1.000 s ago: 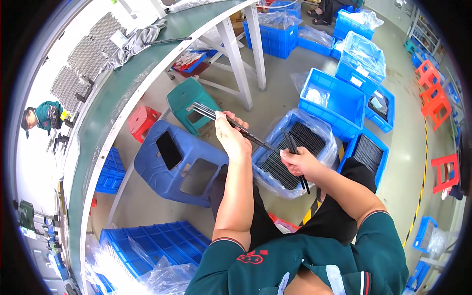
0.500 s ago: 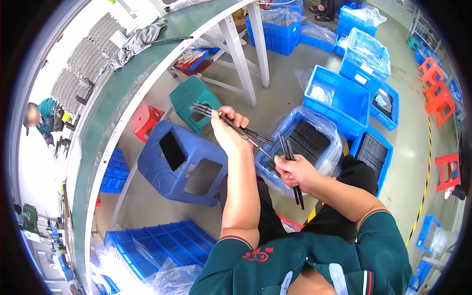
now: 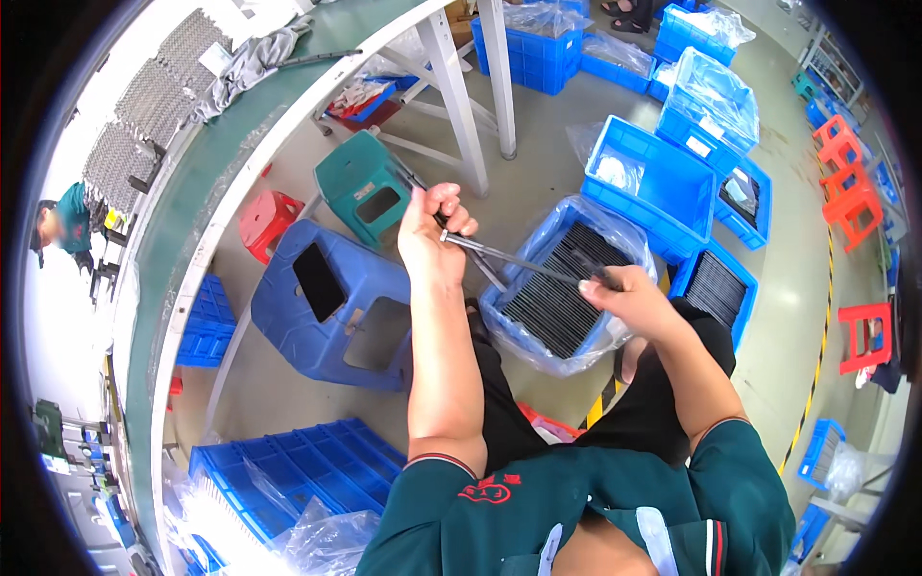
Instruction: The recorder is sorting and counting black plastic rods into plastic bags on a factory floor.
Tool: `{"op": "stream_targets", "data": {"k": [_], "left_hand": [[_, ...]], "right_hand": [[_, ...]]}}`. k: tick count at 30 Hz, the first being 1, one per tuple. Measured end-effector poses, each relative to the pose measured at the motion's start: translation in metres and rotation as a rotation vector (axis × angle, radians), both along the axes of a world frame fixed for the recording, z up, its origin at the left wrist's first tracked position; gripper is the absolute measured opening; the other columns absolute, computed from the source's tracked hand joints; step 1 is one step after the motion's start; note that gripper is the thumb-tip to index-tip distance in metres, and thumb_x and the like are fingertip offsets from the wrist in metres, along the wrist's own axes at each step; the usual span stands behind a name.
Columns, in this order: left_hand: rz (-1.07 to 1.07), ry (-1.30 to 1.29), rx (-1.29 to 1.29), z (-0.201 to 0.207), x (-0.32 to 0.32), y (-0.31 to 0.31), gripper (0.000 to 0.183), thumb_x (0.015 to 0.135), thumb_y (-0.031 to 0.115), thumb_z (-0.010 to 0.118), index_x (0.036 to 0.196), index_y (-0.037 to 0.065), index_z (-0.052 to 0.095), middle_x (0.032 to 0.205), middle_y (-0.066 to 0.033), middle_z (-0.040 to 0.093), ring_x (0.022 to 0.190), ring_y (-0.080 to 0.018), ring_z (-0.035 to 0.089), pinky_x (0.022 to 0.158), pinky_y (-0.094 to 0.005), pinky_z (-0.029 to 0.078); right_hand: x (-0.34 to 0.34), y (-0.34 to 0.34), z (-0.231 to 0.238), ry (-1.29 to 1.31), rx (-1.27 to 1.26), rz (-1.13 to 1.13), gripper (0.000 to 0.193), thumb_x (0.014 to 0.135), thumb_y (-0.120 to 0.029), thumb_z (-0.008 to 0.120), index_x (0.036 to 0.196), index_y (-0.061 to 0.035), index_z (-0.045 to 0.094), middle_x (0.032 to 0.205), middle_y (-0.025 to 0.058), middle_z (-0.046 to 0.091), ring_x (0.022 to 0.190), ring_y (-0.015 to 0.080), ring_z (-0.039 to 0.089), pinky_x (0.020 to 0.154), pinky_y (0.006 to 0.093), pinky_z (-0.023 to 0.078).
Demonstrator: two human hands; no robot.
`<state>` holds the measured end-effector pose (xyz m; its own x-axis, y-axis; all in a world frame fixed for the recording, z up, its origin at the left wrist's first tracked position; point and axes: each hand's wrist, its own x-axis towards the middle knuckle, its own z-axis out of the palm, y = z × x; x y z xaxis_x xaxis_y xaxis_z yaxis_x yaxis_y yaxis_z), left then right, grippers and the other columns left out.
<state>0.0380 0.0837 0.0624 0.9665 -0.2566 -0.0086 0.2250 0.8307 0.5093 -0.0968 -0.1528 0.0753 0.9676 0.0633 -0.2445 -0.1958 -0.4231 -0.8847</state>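
Note:
My left hand [image 3: 437,235] is raised over the floor between the blue stool and a lined crate, its fingers curled round a few thin dark rods [image 3: 487,266]. One long slim rod [image 3: 519,261] stretches from this hand across to my right hand [image 3: 634,300]. The right fingers are closed, pinching that rod's end along with other dark rods [image 3: 591,269] that motion blurs. Below the hands stands a blue crate [image 3: 501,331] lined with clear plastic, holding rows of black rods [image 3: 552,312].
A blue stool [image 3: 274,331] at left carries a black phone [image 3: 319,281]; behind it are a green stool [image 3: 346,173] and a red stool [image 3: 272,226]. Blue crates [image 3: 663,187] stand beyond on the right. A green-topped bench [image 3: 192,206] curves along the left, with another person [image 3: 72,221] past it.
The bundle in my right hand has swung from upright to a blurred slant, and that hand has moved right and slightly up. The rod between my hands now spans a wider gap.

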Motion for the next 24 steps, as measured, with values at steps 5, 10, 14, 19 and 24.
{"op": "stream_targets", "data": {"k": [5,10,14,19,24], "left_hand": [[-0.074,-0.066,0.426,-0.001,-0.006,-0.002,0.062,0.096,0.046,0.031,0.089,-0.006,0.063,0.066,0.0017,0.036,0.054,-0.0088,0.030,0.050,-0.0234,0.027],[-0.448,0.019,0.450,-0.001,-0.020,-0.014,0.065,0.095,0.049,0.031,0.098,-0.010,0.059,0.069,0.0014,0.035,0.055,-0.0084,0.029,0.050,-0.0228,0.026],[-0.480,0.030,0.674,-0.009,-0.029,-0.011,0.058,0.094,0.045,0.040,0.092,-0.007,0.064,0.067,0.0037,0.032,0.056,-0.0067,0.029,0.050,-0.0201,0.024],[-0.546,0.108,0.553,-0.014,-0.034,-0.015,0.053,0.095,0.041,0.041,0.093,-0.007,0.062,0.069,0.0030,0.034,0.056,-0.0065,0.030,0.050,-0.0199,0.026],[-0.332,0.199,0.307,-0.020,-0.020,-0.018,0.057,0.095,0.048,0.033,0.087,-0.002,0.058,0.069,-0.0020,0.037,0.056,-0.0118,0.031,0.050,-0.0249,0.028]], "right_hand": [[-0.013,-0.015,0.003,0.053,-0.027,-0.031,0.034,0.086,-0.029,0.061,0.075,0.0022,0.056,0.061,-0.0013,0.047,0.060,0.0075,0.042,0.055,0.0276,0.038],[-0.018,-0.017,-0.002,0.092,-0.115,0.094,0.036,0.086,-0.031,0.059,0.098,0.0028,0.060,0.056,0.0031,0.045,0.047,0.0128,0.048,0.032,0.0331,0.042],[-0.028,-0.007,-0.009,0.241,-0.043,0.044,0.033,0.088,-0.030,0.058,0.082,0.0031,0.060,0.054,0.0016,0.044,0.044,0.0110,0.041,0.037,0.0308,0.039],[-0.030,-0.005,-0.008,0.242,0.034,0.042,0.030,0.088,-0.029,0.058,0.081,-0.0004,0.062,0.054,0.0017,0.045,0.040,0.0093,0.041,0.034,0.0291,0.033],[-0.017,-0.007,-0.010,0.415,0.062,-0.021,0.029,0.087,-0.029,0.059,0.077,-0.0024,0.057,0.056,-0.0012,0.044,0.045,0.0080,0.042,0.038,0.0265,0.033]]}}
